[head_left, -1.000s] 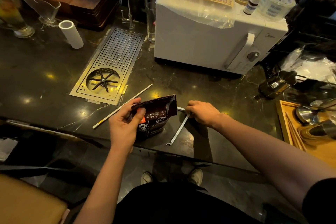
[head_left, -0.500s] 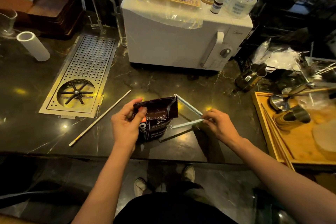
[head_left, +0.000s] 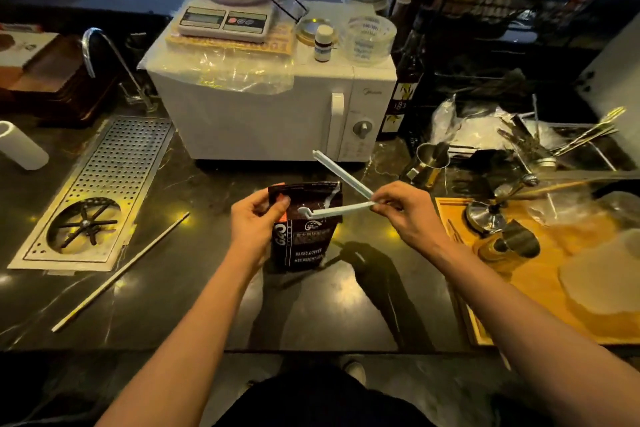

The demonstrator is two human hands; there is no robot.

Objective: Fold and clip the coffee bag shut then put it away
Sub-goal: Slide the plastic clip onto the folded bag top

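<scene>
A dark brown coffee bag (head_left: 306,246) stands upright on the black counter, its top folded over. My left hand (head_left: 254,218) pinches the folded top at its left corner. My right hand (head_left: 405,210) holds a long white bag clip (head_left: 341,209) by its hinge end. The clip is spread open in a V: one arm lies across the front of the bag just below the fold, the other arm points up and back toward the microwave.
A white microwave (head_left: 263,114) with a scale on top stands behind the bag. A steel drip tray (head_left: 104,184) and a second white stick (head_left: 121,270) lie to the left. At the right sit a wooden tray (head_left: 519,305) with metal tools and a small steel pitcher (head_left: 429,163).
My right hand picked the clip up off the counter, opened it and brought it up against the front of the bag. The left hand kept hold of the folded top.
</scene>
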